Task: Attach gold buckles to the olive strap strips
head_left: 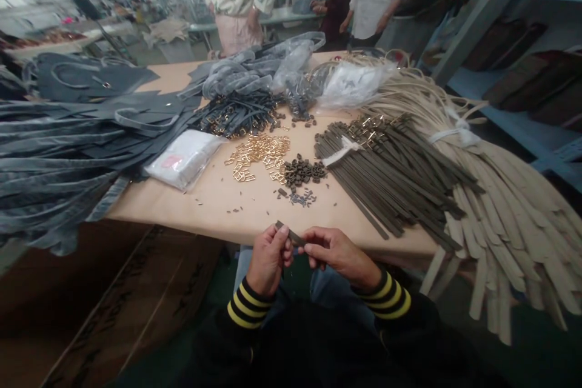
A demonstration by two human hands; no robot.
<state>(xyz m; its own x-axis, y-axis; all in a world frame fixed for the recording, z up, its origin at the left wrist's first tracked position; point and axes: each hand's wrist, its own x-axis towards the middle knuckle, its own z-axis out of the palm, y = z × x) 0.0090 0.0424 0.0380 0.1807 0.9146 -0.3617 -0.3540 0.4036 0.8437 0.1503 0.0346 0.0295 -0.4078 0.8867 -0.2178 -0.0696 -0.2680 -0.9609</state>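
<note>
head view shows the left hand [268, 257] and the right hand [339, 254] both pinching one short, flat, dark brown, leather-looking strip [291, 234] by the near edge of the tan-topped table [182, 216]. to handle it well, i think both pinches should be soft and even, so it does not twist. farther out lie tiny grey bits [304, 196], small dark brown loops [302, 171] and shiny gold metal frames [261, 150], best not bumped.

Near the counter [182, 213], the left hand [269, 257] and right hand [341, 254] are bare, framed by snug black cuffs [250, 304] with bold yellow bands around them. Dark sleeves [218, 342] adjoin these; below the counter's edge show blue jeans [242, 267].
</note>
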